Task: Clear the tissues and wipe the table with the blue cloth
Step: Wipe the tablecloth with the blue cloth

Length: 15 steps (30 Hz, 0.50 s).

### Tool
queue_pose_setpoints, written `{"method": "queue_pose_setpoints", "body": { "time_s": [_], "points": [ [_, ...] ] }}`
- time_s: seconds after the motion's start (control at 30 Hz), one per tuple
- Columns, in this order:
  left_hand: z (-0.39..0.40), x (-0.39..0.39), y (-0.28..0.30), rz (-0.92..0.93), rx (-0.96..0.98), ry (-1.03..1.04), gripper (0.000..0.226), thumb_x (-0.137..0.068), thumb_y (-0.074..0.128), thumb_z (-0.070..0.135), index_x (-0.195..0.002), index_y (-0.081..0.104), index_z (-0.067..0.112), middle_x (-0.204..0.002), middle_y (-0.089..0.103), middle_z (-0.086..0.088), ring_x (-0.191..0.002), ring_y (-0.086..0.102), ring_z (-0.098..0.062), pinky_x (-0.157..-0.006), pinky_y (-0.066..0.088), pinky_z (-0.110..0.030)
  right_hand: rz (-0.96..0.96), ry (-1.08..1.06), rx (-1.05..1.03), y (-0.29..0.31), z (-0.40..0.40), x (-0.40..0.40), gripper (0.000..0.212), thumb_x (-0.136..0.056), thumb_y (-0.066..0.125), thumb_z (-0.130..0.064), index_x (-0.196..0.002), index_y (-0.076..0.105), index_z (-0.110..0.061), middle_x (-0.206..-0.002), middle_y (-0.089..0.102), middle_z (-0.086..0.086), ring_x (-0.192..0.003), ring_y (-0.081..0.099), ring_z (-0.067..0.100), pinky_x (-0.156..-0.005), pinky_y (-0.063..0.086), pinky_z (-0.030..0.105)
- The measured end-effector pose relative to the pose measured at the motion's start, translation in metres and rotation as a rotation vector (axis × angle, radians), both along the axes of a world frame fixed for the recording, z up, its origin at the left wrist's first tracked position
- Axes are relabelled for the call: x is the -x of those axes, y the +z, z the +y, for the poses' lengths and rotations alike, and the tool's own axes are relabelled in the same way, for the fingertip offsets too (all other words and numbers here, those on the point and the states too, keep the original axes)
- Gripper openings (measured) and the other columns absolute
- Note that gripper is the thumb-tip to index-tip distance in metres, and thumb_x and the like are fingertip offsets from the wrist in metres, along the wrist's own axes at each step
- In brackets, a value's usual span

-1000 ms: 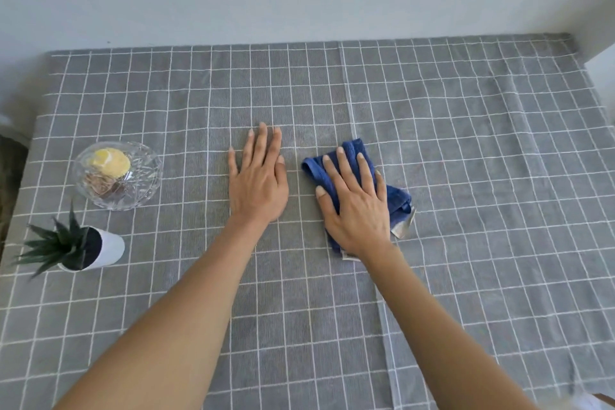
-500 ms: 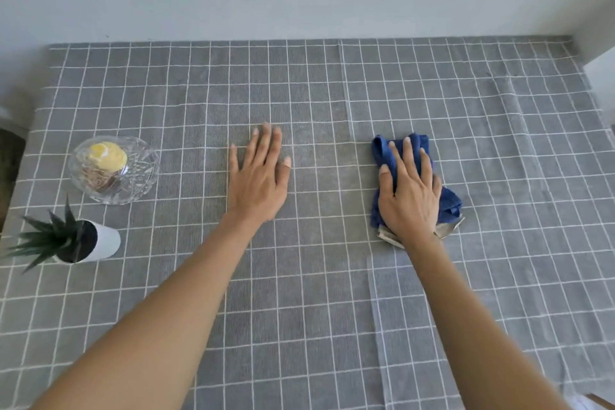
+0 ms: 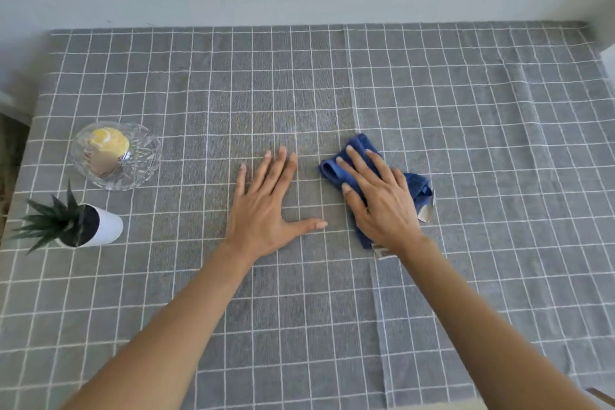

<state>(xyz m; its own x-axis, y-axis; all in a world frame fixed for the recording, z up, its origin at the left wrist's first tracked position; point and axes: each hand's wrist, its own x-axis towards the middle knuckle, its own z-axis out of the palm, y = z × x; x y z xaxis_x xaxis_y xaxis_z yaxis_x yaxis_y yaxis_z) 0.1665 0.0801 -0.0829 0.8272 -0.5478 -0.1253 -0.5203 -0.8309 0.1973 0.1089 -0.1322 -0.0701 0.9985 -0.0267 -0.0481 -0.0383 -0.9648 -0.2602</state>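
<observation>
The blue cloth (image 3: 417, 186) lies bunched on the grey checked tablecloth (image 3: 466, 143), just right of the table's middle. My right hand (image 3: 379, 200) presses flat on top of it with straight, spread fingers. A grey edge of the cloth sticks out at the hand's right side and near the wrist. My left hand (image 3: 266, 206) rests flat on the tablecloth just left of the cloth, fingers straight and thumb spread toward the right hand. No tissues are in view.
A clear glass bowl (image 3: 146, 160) holding a yellow item stands at the left. In front of it a small spiky plant in a white pot (image 3: 106, 226) lies tilted near the left edge. A pale wall runs along the table's far side.
My right hand has slid the blue cloth back to the left, close to my left hand, after sweeping it right. The left hand stayed in place and its thumb has spread out.
</observation>
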Motion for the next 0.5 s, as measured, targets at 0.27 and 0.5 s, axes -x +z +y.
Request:
{"method": "queue_pose_setpoints", "body": {
  "time_s": [0.27,0.5],
  "points": [
    [0.000,0.001,0.002,-0.004,-0.006,0.015,0.118,-0.064,0.018,0.097,-0.154,0.000,0.023,-0.162,-0.008,0.004,-0.149,-0.005,-0.016,-0.118,-0.005,-0.048,0.029,-0.060,-0.016,0.001,0.021,0.005,0.054,-0.098,0.022,-0.048,-0.149,0.028,-0.033,-0.158,0.018,-0.012,-0.145,0.015,0.019,-0.111,0.019,0.041],
    [0.000,0.001,0.003,-0.002,-0.029,0.014,0.120,-0.063,0.016,0.098,-0.154,-0.003,0.022,-0.161,-0.010,0.004,-0.149,-0.007,-0.016,-0.119,-0.003,-0.051,0.003,-0.173,-0.044,0.002,-0.009,-0.008,0.051,-0.100,0.028,-0.042,-0.148,0.032,-0.027,-0.157,0.023,-0.009,-0.145,0.018,0.021,-0.111,0.021,0.042]
  ]
}}
